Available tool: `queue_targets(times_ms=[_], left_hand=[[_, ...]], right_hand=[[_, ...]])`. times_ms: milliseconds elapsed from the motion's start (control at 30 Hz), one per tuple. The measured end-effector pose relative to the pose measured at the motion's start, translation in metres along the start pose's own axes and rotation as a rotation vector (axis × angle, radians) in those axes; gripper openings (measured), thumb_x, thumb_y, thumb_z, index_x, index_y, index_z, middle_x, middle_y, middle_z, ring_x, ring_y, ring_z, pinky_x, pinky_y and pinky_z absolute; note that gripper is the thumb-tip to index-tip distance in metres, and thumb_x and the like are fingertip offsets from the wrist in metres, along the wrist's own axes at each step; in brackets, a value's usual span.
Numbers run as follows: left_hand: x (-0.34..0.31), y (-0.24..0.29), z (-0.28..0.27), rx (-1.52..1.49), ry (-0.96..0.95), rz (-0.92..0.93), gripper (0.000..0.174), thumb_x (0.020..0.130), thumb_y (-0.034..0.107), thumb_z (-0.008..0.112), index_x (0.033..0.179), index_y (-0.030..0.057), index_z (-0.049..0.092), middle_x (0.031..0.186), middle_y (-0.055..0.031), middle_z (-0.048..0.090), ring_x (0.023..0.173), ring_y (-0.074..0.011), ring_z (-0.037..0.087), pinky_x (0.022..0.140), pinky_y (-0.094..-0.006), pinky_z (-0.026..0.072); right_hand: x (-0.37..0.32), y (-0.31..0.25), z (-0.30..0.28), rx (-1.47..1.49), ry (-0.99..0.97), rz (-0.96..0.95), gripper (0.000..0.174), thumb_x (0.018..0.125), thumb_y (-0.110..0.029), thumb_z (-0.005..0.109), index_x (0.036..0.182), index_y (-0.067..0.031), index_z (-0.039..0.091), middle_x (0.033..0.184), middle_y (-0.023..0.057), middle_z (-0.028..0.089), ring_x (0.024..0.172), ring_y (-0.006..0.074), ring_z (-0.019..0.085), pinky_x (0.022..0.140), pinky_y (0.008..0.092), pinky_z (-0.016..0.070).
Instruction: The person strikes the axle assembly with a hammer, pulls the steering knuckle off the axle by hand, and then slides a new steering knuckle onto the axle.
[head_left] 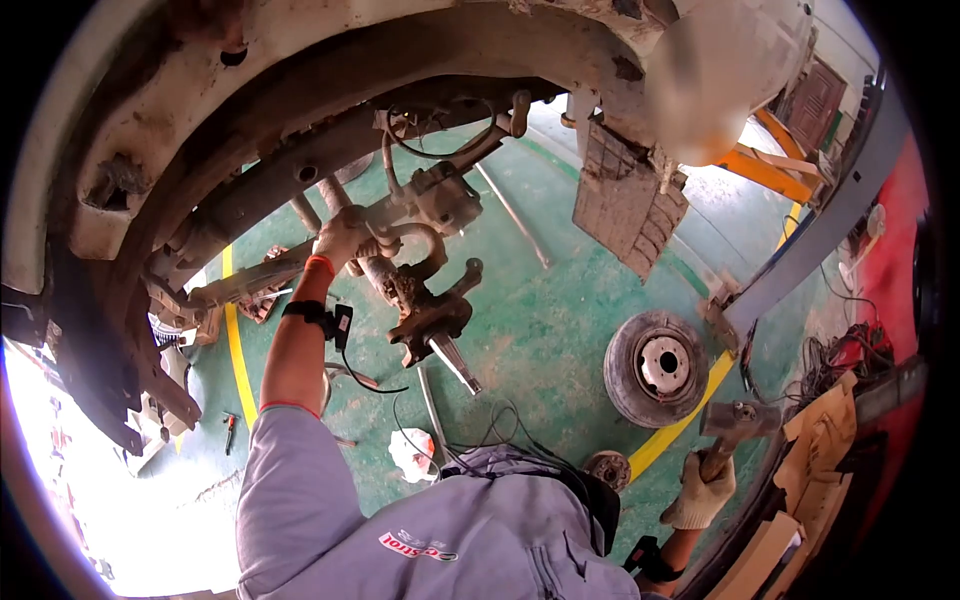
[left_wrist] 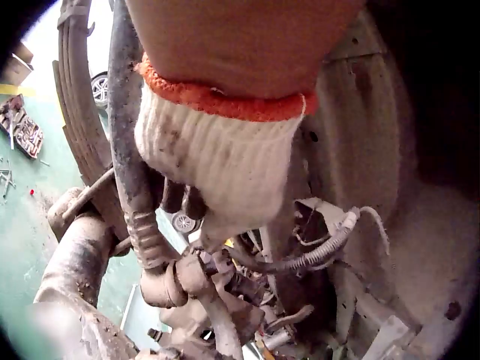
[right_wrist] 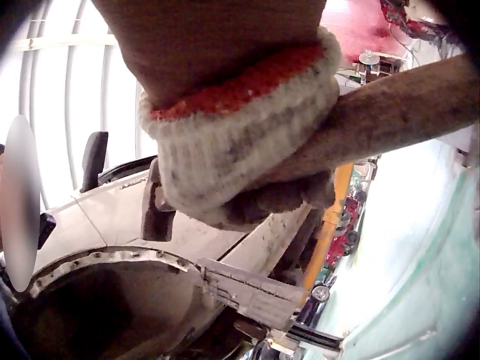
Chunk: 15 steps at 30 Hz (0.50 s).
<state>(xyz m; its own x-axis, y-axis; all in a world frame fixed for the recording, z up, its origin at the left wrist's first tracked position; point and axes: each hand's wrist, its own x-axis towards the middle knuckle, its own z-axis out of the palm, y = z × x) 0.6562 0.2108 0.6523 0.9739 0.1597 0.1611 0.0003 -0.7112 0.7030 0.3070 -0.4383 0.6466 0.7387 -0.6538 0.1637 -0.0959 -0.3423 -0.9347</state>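
Observation:
My left hand (head_left: 340, 238), in a white knit glove with an orange cuff, grips a rusty suspension part beside the axle under the wheel arch. Its glove (left_wrist: 217, 157) hides most of the held part in the left wrist view, with dark fingers (left_wrist: 174, 193) curled below. Just right of this hand, a steering knuckle (head_left: 430, 315) points its bare metal spindle (head_left: 455, 362) down and right. Low at the right, my gloved right hand (head_left: 703, 490) holds a hammer (head_left: 740, 418) by its wooden handle (right_wrist: 390, 112), head upward. The hammer's head (right_wrist: 157, 210) shows past the glove.
A wheel (head_left: 655, 368) lies on the green floor, near a round hub-like part (head_left: 607, 470). Overhead curves the fender (head_left: 420, 40), with a hanging flap (head_left: 628, 200) at right. Cardboard (head_left: 815, 440) and cables (head_left: 825, 370) lie at the right edge. A bar (head_left: 515, 215) lies behind.

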Motion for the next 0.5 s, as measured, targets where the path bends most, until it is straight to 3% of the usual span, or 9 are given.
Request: queue_targets(times_ms=[33, 167, 200, 233, 300, 367, 400, 467, 500], left_hand=[[-0.02, 0.039, -0.005, 0.05, -0.013, 0.017, 0.06, 0.085, 0.031, 0.082, 0.132, 0.0009, 0.061, 0.124, -0.0157, 0.07, 0.114, -0.0266, 0.067, 0.093, -0.0337, 0.0526], [-0.033, 0.072, 0.01, 0.197, 0.034, -0.133, 0.063, 0.085, 0.047, 0.077, 0.133, 0.0088, 0.062, 0.118, -0.0157, 0.072, 0.107, -0.0297, 0.071, 0.092, -0.0417, 0.0569], [-0.027, 0.057, 0.013, 0.194, 0.038, -0.134, 0.063, 0.085, 0.047, 0.077, 0.133, 0.0088, 0.062, 0.118, -0.0157, 0.072, 0.107, -0.0297, 0.071, 0.092, -0.0417, 0.0569], [-0.015, 0.028, 0.019, 0.329, 0.051, 0.025, 0.063, 0.085, 0.046, 0.076, 0.134, 0.0077, 0.062, 0.116, -0.0161, 0.073, 0.105, -0.03, 0.072, 0.09, -0.0414, 0.0576], [-0.012, 0.024, 0.017, 0.464, 0.062, 0.185, 0.063, 0.086, 0.045, 0.075, 0.135, 0.0066, 0.061, 0.115, -0.0164, 0.073, 0.103, -0.0303, 0.073, 0.088, -0.0411, 0.0582], [-0.025, 0.059, -0.001, -0.016, -0.144, -0.222, 0.056, 0.09, 0.04, 0.072, 0.135, 0.0082, 0.062, 0.114, -0.0158, 0.073, 0.106, -0.0297, 0.072, 0.089, -0.0412, 0.0563], [-0.024, 0.054, 0.0, -0.013, -0.148, -0.221, 0.056, 0.09, 0.04, 0.072, 0.135, 0.0082, 0.062, 0.114, -0.0158, 0.073, 0.106, -0.0297, 0.072, 0.089, -0.0412, 0.0563], [-0.022, 0.039, 0.002, -0.028, -0.053, 0.046, 0.046, 0.093, 0.035, 0.068, 0.132, 0.0107, 0.064, 0.113, -0.0154, 0.073, 0.106, -0.0302, 0.071, 0.088, -0.0416, 0.0551], [-0.024, 0.045, 0.004, -0.027, -0.053, 0.045, 0.046, 0.093, 0.035, 0.068, 0.132, 0.0107, 0.064, 0.113, -0.0154, 0.073, 0.106, -0.0302, 0.071, 0.088, -0.0416, 0.0551]], right_hand=[[-0.002, -0.002, 0.0, 0.036, -0.009, 0.027, 0.012, 0.084, -0.003, 0.07, 0.089, -0.0006, 0.059, 0.075, 0.0002, 0.057, 0.066, 0.007, 0.05, 0.061, 0.0263, 0.0432], [-0.002, -0.011, 0.006, 0.069, -0.036, 0.02, 0.013, 0.084, -0.003, 0.07, 0.087, -0.001, 0.058, 0.074, -0.0012, 0.055, 0.065, 0.0065, 0.048, 0.06, 0.0257, 0.0426], [0.0, -0.009, 0.008, 0.053, -0.029, 0.007, 0.014, 0.084, -0.002, 0.07, 0.086, -0.0013, 0.057, 0.074, -0.0016, 0.054, 0.065, 0.0064, 0.047, 0.06, 0.0256, 0.0418], [0.001, -0.007, 0.008, 0.037, -0.022, -0.006, 0.014, 0.083, -0.002, 0.07, 0.085, -0.0016, 0.056, 0.074, -0.002, 0.053, 0.065, 0.0062, 0.046, 0.059, 0.0255, 0.041], [0.001, -0.006, 0.007, 0.031, -0.022, -0.011, 0.015, 0.083, -0.002, 0.071, 0.084, -0.0016, 0.055, 0.074, -0.002, 0.053, 0.065, 0.0063, 0.045, 0.059, 0.0254, 0.0409], [-0.002, -0.006, 0.005, 0.023, -0.019, -0.006, 0.016, 0.083, -0.002, 0.071, 0.083, -0.0016, 0.054, 0.074, -0.002, 0.052, 0.065, 0.0064, 0.045, 0.06, 0.0254, 0.0409], [-0.004, -0.008, 0.005, 0.035, -0.015, 0.012, 0.018, 0.083, -0.002, 0.071, 0.082, -0.0019, 0.053, 0.074, -0.0018, 0.052, 0.066, 0.0067, 0.044, 0.061, 0.0252, 0.041], [-0.004, -0.004, 0.004, 0.047, -0.011, 0.029, 0.019, 0.082, -0.002, 0.071, 0.081, -0.0023, 0.052, 0.074, -0.0017, 0.051, 0.067, 0.007, 0.044, 0.062, 0.0249, 0.041], [-0.002, 0.007, 0.001, 0.07, -0.04, 0.021, 0.021, 0.082, -0.002, 0.071, 0.08, -0.0026, 0.051, 0.074, -0.0016, 0.051, 0.068, 0.0075, 0.044, 0.064, 0.0248, 0.0408]])
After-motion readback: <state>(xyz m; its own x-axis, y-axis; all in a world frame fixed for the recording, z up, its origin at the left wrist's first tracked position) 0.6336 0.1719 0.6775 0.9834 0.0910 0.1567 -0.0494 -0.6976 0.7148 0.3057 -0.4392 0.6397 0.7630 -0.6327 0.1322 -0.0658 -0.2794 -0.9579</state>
